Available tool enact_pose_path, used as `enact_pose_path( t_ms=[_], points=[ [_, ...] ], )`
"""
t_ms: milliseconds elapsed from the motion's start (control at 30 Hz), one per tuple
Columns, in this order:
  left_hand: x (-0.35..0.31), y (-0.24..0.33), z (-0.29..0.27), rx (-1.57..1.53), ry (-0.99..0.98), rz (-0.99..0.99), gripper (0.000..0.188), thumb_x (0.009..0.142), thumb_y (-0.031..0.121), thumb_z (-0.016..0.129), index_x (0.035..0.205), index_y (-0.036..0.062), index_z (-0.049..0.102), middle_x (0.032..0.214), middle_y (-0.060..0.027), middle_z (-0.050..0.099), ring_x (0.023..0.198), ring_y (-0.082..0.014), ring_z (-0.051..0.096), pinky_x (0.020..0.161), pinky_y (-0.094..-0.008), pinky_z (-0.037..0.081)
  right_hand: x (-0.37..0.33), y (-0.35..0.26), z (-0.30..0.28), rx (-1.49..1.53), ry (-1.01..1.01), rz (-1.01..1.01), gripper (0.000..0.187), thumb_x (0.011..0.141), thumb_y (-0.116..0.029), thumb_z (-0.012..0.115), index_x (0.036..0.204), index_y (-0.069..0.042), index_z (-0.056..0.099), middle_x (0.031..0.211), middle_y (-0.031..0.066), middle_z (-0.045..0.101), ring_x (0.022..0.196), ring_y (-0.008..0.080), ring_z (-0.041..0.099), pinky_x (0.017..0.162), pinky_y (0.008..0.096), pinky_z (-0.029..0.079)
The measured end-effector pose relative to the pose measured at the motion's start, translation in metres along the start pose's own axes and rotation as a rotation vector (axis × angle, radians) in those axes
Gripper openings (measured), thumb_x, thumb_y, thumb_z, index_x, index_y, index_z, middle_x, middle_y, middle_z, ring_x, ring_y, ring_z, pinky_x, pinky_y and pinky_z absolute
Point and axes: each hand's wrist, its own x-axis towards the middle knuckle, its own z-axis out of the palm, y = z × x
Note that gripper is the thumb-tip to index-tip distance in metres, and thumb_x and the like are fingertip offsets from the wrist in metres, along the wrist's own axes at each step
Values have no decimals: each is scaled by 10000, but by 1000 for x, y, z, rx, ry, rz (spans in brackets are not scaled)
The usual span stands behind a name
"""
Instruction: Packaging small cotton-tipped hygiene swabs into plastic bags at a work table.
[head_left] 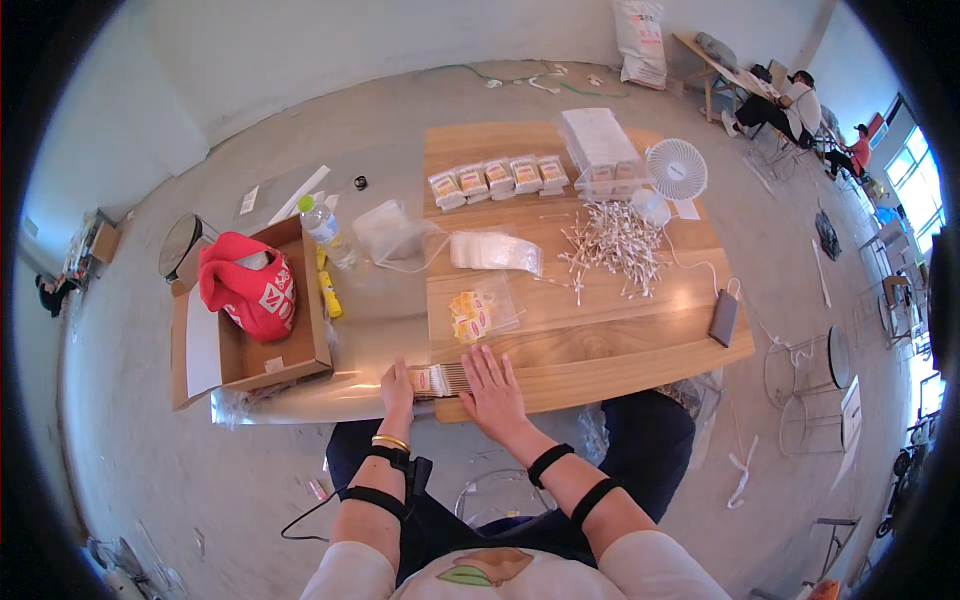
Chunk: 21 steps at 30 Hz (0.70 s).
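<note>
At the table's front edge lies a small pack of cotton swabs [430,381] with a printed card at its left end. My left hand [397,388] is closed around that left end. My right hand [492,392] rests flat with fingers stretched, its edge against the swabs' right end. Just beyond are yellow-and-white label cards [468,318] on a clear plastic bag [507,303]. A stack of clear bags [492,251] lies further back. To its right is a heap of loose cotton swabs [615,250]. Several filled swab packs [498,178] stand in a row at the back.
A white block of packages [597,140], a small white fan [677,170] and a grey power bank [724,318] occupy the right side. At left are a cardboard box [312,290] holding a red bag [250,285], a bottle [322,225] and a yellow item [328,290]. People sit far right.
</note>
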Motion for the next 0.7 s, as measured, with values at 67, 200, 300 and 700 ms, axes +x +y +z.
enact_pose_path(
  t_ms=[67,200,300,700],
  points=[
    [7,-11,-7,-170,-27,-2,566,1019,452,433,967,-69,648,836,-210,659,807,-264,624,765,-411,476,9,-19,1,84,-25,-5,765,928,-455,535,1500,-7,295,1582,170,260,1492,295,188,1204,501,138],
    [-8,7,2,-8,16,149,566,1021,443,428,975,-75,651,841,-219,664,796,-290,628,765,-419,476,15,-30,9,190,-30,-7,826,911,-509,546,1499,11,287,1584,182,249,1493,302,180,1203,509,131],
    [-1,6,-16,40,30,168,536,1017,416,437,931,-70,644,841,-212,676,775,-322,628,753,-434,477,11,-22,4,239,-8,7,888,894,-539,559,1499,40,261,1585,202,233,1494,314,172,1203,512,124],
    [4,6,-24,237,-66,355,503,1026,387,402,892,-41,629,847,-281,632,861,-452,603,779,-475,472,16,-45,7,145,-89,57,943,862,-538,603,1498,59,243,1588,212,214,1498,341,141,1212,489,120]
  ],
)
